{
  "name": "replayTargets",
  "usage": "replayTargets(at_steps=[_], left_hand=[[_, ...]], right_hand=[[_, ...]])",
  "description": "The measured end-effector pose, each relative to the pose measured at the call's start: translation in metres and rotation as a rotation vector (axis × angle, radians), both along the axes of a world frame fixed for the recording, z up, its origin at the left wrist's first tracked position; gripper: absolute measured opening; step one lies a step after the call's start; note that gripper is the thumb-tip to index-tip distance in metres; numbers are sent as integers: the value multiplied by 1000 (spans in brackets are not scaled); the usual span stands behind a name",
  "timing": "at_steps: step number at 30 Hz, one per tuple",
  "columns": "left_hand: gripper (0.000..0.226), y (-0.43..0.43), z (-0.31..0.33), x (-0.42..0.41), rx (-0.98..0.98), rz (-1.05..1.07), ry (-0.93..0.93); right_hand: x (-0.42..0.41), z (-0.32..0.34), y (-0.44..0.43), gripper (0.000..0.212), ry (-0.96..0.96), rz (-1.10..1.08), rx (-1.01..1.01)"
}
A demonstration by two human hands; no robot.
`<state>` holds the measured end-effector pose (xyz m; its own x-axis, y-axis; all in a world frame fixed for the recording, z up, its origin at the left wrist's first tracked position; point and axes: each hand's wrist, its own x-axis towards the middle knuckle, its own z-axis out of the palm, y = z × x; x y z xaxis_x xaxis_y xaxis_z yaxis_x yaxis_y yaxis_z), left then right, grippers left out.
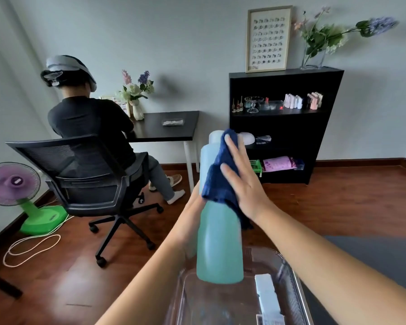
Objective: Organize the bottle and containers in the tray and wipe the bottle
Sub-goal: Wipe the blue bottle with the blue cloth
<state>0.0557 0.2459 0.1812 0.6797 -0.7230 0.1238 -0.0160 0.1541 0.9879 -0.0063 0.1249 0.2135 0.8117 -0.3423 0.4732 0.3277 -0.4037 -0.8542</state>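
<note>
A tall translucent bottle (218, 240) with blue-green liquid is held upright in mid-air above the clear plastic tray (288, 273). My left hand (192, 202) grips it from behind at mid-height, mostly hidden by the bottle. My right hand (242, 181) presses a dark blue cloth (217, 181) flat against the bottle's upper part, fingers straight. A white container (266, 294) lies in the tray's right side, with another one partly visible at the bottom edge.
A person sits in a black office chair (85, 174) at a black desk (164, 127) to the left. A purple and green fan (17, 184) stands on the floor. A black shelf (284, 123) with small bottles stands against the wall.
</note>
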Motion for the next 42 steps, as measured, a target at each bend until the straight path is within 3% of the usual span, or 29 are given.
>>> replayTargets(at_steps=[3,7,11,15,21,24,26,30,34,38,42], left_hand=[[48,-1,-3,-6,-60,50,133],[64,13,-3,-9,-151,33,200],[44,15,6,-6,-73,100,65],[36,8,13,-3,-28,118,-50],[55,8,4,-4,-96,-37,76],[53,7,2,-14,-117,-14,42],[64,7,0,-24,-176,-15,131],[71,16,10,-23,-275,59,91],[64,23,23,-9,-240,144,31],[47,20,25,2,-93,105,-50],[47,17,20,-1,-84,-26,65]], right_hand=[[6,7,-3,57,47,43,126],[-37,-39,31,69,9,248,272],[-69,-67,57,80,48,259,336],[-65,-64,58,74,35,52,81],[-36,-34,29,59,-9,-4,-189],[-13,-4,4,55,-2,23,-2],[-5,9,-2,58,30,109,197],[-21,-4,19,67,-22,327,522],[-56,-33,51,72,-25,387,372],[-61,-41,58,75,12,144,153],[-50,-36,47,63,-18,4,-185]])
